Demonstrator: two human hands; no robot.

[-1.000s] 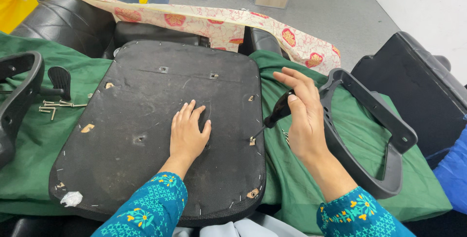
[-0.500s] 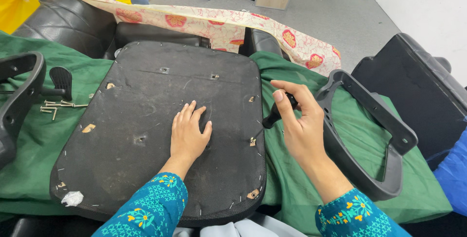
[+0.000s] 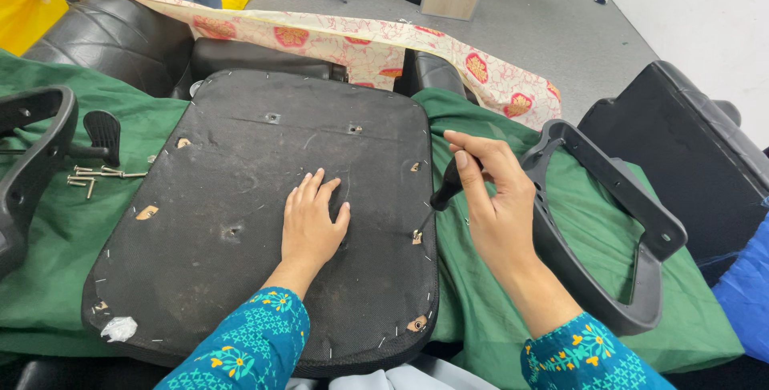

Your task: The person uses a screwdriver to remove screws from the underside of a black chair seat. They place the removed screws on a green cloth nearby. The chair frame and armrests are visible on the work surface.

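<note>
While only the head view shows this moment, it shows the work plainly enough: an upturned chair seat base (image 3: 264, 214), black and fabric-covered with staples along its edge, lies underside up on a green cloth (image 3: 497, 310). The left hand (image 3: 312, 226) rests flat and open on the middle of the base, fingers spread, pressing it down and gripping nothing. The right hand (image 3: 493, 190) is closed around the dark handle of a screwdriver (image 3: 442, 194), whose tip points down at a small fitting hole near the right edge of the base. Beside that hand, on the cloth to the right, lies a black armrest (image 3: 617, 230), a loop of moulded plastic, apart from the base and not fixed to it. A second armrest (image 3: 32, 158) lies at the far left, also detached, with a small heap of loose screws (image 3: 96, 175) just beside it on the cloth. Several mounting holes on the base stand bare, with no screw in them that I can see. Judging from this, both armrests are off the seat and the fasteners are out, while the tool is at work at the right edge; whether a screw sits under the tip I cannot tell. A patterned strip of cloth (image 3: 360, 42) hangs across the top, over black cushions (image 3: 104, 38).
</note>
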